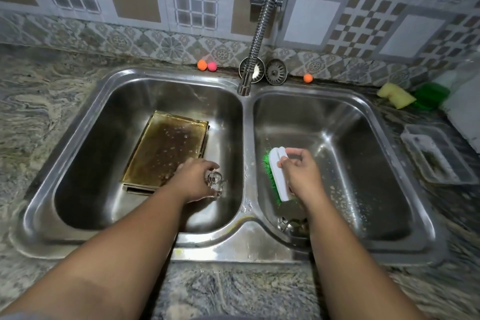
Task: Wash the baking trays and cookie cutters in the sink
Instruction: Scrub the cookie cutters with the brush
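Your forearms [124, 241] are bare along their whole length. Your left hand [193, 180] and right hand [298, 174] are bare too.

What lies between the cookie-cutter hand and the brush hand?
Head view: only the wet steel sink divider separates the left hand, gripping the cookie cutter, from the right hand, gripping the brush.

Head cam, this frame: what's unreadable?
- Head view: cookie cutter in left hand, motion-blurred; shape unclear.
- Head view: metal items beneath brush, mostly hidden by right hand and wrist.
- Head view: lower trays, covered by top baking tray; count unclear.
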